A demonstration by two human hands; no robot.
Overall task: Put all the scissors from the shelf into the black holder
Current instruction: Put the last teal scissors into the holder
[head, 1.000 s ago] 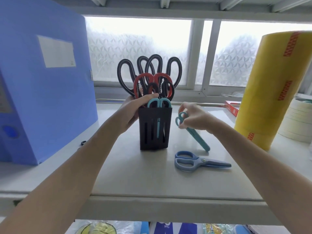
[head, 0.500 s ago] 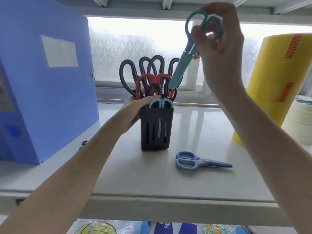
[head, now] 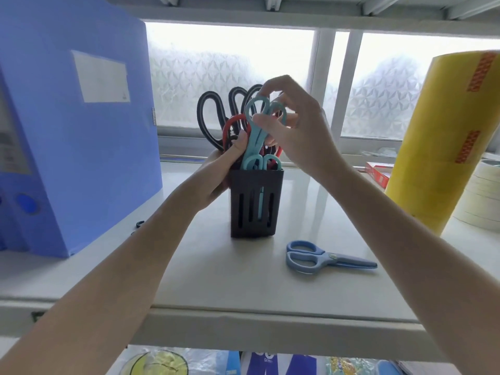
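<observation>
Head view, the only view. The black holder stands at centre frame on the white shelf. It already carries several pairs: black-handled scissors rising tallest at the back, red-handled scissors in front of them, and one teal pair seated with its loops at the rim and its blade showing through the slots.

The right hand, centre frame, pinches the loops of a second teal scissors between thumb and fingertips, point down. Its lower end is at the mouth of the holder; whether the tip is inside yet I cannot tell, since the seated pair hides it. The left hand is wrapped around the holder's left side near the rim, thumb up against the handles, steadying it.

Judgement: the task is mostly done. This pair is mid-insertion, and one blue scissors lies flat on the shelf at lower right of centre, well apart from the holder, untouched.

Room: the holder's mouth looks crowded, so the remaining gap is narrow. The shelf front edge runs across the lower frame with open surface before it. A blue file box fills the left, a yellow roll the right; both stand clear of the holder.
</observation>
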